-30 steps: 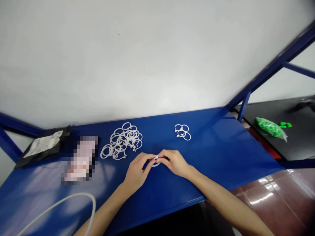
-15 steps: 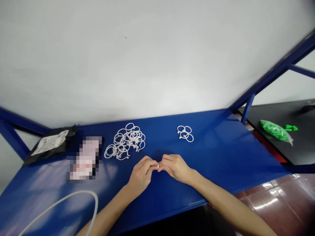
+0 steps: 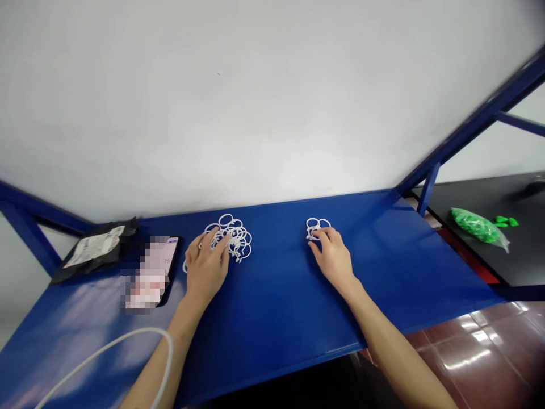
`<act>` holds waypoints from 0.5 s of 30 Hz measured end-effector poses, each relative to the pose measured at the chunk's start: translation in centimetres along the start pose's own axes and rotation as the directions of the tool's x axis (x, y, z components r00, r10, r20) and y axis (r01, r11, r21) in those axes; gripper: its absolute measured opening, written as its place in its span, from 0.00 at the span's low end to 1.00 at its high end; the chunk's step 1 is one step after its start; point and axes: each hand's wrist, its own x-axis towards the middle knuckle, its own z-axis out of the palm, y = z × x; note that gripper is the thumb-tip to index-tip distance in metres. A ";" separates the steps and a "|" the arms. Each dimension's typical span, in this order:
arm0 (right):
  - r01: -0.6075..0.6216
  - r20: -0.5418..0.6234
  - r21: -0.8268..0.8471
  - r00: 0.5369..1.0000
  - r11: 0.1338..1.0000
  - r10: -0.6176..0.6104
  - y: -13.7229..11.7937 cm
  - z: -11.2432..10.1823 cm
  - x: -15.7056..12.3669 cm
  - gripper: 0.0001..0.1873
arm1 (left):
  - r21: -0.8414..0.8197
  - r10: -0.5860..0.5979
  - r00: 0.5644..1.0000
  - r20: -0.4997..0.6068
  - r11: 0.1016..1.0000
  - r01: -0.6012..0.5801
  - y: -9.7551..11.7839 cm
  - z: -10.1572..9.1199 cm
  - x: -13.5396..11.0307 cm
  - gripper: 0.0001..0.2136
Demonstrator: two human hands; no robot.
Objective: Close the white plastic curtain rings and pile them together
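Observation:
A heap of thin white plastic rings with small clasp-like ends (image 3: 240, 236) lies on the blue table (image 3: 272, 318). My left hand (image 3: 206, 264) rests over its left side, thumb and fingers apart, covering several rings. To the right is a small group of similar white rings (image 3: 313, 220). My right hand (image 3: 334, 258) reaches onto its near side, fingertips touching the rings, with a gap between thumb and forefinger. Its fingers and palm hide the lower rings of that group.
Left of the heap are a partly blurred phone (image 3: 159, 267) and a black labelled parcel (image 3: 91, 250). A white cable (image 3: 128, 334) loops across the near left. Blue frame bars (image 3: 430, 182) edge the right side. Beyond, a bag of green pieces (image 3: 477, 226) lies on a black table (image 3: 451, 196).
My hands have come apart from the middle, where they pinched a small white piece together. The left went to the heap, the right to the small group of rings.

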 end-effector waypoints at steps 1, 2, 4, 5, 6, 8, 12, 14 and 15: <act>0.013 -0.008 -0.032 1.000 0.999 -0.014 0.2 0.0 0.1 0.11 | 0.003 0.002 1.000 0.008 1.000 -0.002 -0.1 0.1 0.0 0.13; 0.030 -0.012 -0.049 0.999 0.998 -0.030 0.1 0.0 0.1 0.11 | 0.002 0.006 1.000 0.011 1.000 -0.006 -0.1 0.2 -0.1 0.11; 0.063 -0.005 -0.043 0.998 0.997 -0.063 -0.4 -0.1 0.0 0.11 | 0.005 0.016 1.000 0.008 1.000 -0.016 0.1 0.3 -0.1 0.08; 0.079 0.005 -0.021 0.997 0.997 -0.079 -0.8 -0.1 -0.1 0.12 | 0.010 0.024 1.000 0.003 1.000 -0.024 0.2 0.3 -0.1 0.07; 0.098 0.019 0.006 0.995 0.995 -0.098 -1.2 -0.1 -0.2 0.12 | 0.017 0.035 0.999 -0.003 0.999 -0.035 0.4 0.2 0.0 0.06; 0.143 0.057 0.074 0.987 0.987 -0.148 -2.0 -0.1 -0.4 0.12 | 0.021 0.061 0.998 -0.027 0.998 -0.060 0.7 0.0 0.1 0.04; 0.218 0.133 0.248 0.957 0.944 -0.256 -3.2 -0.2 -0.8 0.15 | -0.144 0.110 0.992 -0.068 0.982 -0.119 2.1 -0.8 -0.1 0.02; 0.241 0.148 0.362 0.939 0.901 -0.311 -3.8 -0.3 -1.1 0.20 | -0.354 0.134 0.991 0.011 0.927 -0.122 3.5 -1.3 -0.6 0.03; 0.249 0.151 0.424 0.928 0.871 -0.339 -4.0 -0.3 -1.2 0.22 | -0.461 0.146 0.986 0.080 0.882 -0.094 4.3 -1.5 -0.9 0.04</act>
